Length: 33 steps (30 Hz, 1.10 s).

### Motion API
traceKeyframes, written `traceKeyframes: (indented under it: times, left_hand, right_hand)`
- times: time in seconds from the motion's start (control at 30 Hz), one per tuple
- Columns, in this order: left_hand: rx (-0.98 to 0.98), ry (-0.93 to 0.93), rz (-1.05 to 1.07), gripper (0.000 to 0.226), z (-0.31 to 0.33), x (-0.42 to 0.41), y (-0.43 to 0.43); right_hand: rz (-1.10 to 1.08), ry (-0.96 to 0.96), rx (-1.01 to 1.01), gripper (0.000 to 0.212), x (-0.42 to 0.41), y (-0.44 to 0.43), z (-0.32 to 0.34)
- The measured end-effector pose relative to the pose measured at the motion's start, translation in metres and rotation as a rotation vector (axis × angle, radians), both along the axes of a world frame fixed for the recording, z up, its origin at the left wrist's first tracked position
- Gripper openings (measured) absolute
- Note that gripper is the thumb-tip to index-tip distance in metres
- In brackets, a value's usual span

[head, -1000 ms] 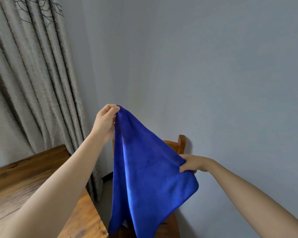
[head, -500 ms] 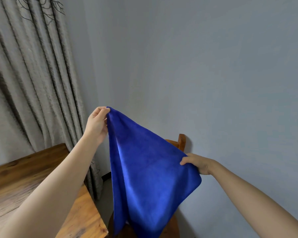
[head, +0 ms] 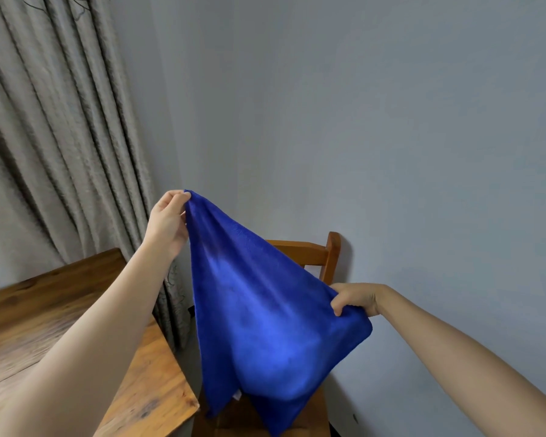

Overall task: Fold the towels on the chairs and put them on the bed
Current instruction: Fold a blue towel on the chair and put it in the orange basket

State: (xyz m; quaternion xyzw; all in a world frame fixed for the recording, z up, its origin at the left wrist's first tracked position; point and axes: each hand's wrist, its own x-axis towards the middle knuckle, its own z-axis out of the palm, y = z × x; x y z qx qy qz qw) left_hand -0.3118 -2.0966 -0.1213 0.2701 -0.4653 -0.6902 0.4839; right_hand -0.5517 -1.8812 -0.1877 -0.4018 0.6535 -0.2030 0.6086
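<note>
A deep blue towel (head: 265, 316) hangs in the air over a wooden chair (head: 320, 253) that stands against the wall. My left hand (head: 167, 220) pinches its upper corner, raised high. My right hand (head: 355, 298) grips another corner, lower and to the right. The cloth stretches slanting between the two hands, and its lower part droops in folds onto the chair seat. Most of the chair is hidden behind the towel. No bed is in view.
A wooden table (head: 76, 326) fills the lower left, its corner close to the chair. Grey patterned curtains (head: 60, 137) hang behind it on the left. A plain pale wall (head: 391, 121) runs behind and to the right of the chair.
My left hand has drifted leftward with its corner and my right hand has pulled its corner a little rightward, so the towel is spread wider between them.
</note>
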Motion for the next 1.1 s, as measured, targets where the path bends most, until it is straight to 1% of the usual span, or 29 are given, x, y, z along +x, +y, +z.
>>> traceKeyframes:
  times: [0.13,0.17,0.23,0.3,0.33,0.37,0.43,0.5,0.6,0.67,0.8,0.9,0.97,1.1]
  left_hand:
    - [0.026,-0.003,0.018,0.021,-0.008,0.006,-0.002]
    - [0.032,-0.010,0.030,0.022,-0.011,0.007,-0.002]
    - [0.032,-0.045,0.050,0.023,-0.016,0.011,-0.002]
    - [0.031,-0.078,0.050,0.023,-0.022,0.015,-0.001]
    - [0.030,-0.093,0.047,0.024,-0.025,0.017,0.000]
    - [0.021,-0.115,0.041,0.023,-0.027,0.018,0.001]
    - [-0.005,-0.165,0.030,0.022,-0.032,0.020,0.002]
    - [-0.043,-0.241,0.029,0.021,-0.033,0.022,0.002]
    - [-0.146,-0.418,0.049,0.020,-0.028,0.022,-0.008]
    - [-0.192,-0.461,0.055,0.021,-0.018,0.019,-0.015]
    - [-0.234,-0.416,0.086,0.023,0.008,0.010,-0.024]
    - [-0.257,-0.380,0.100,0.024,0.027,0.006,-0.026]
    - [-0.267,-0.343,0.098,0.024,0.038,0.006,-0.025]
    - [-0.291,-0.252,0.086,0.025,0.052,0.007,-0.022]
  right_hand:
    - [-0.051,0.002,-0.080,0.057,-0.006,0.000,0.001]
    - [-0.092,0.009,-0.124,0.051,-0.010,0.001,0.003]
    - [-0.188,0.075,-0.226,0.032,-0.017,0.006,0.009]
    - [-0.262,0.232,-0.303,0.010,-0.022,0.010,0.016]
    - [-0.281,0.326,-0.327,0.008,-0.025,0.011,0.018]
    - [-0.295,0.414,-0.344,0.013,-0.027,0.012,0.019]
    - [-0.311,0.515,-0.360,0.017,-0.030,0.014,0.021]
    - [-0.331,0.548,-0.372,0.017,-0.035,0.014,0.024]
    - [-0.402,0.611,-0.412,0.018,-0.044,0.009,0.035]
    - [-0.484,0.657,-0.478,0.017,-0.048,0.000,0.047]
    - [-0.671,0.728,-0.641,0.017,-0.062,-0.019,0.073]
    - [-0.781,0.764,-0.744,0.007,-0.067,-0.027,0.093]
    - [-0.828,0.790,-0.809,0.014,-0.066,-0.029,0.105]
    - [-0.884,0.820,-0.935,0.016,-0.059,-0.027,0.121]
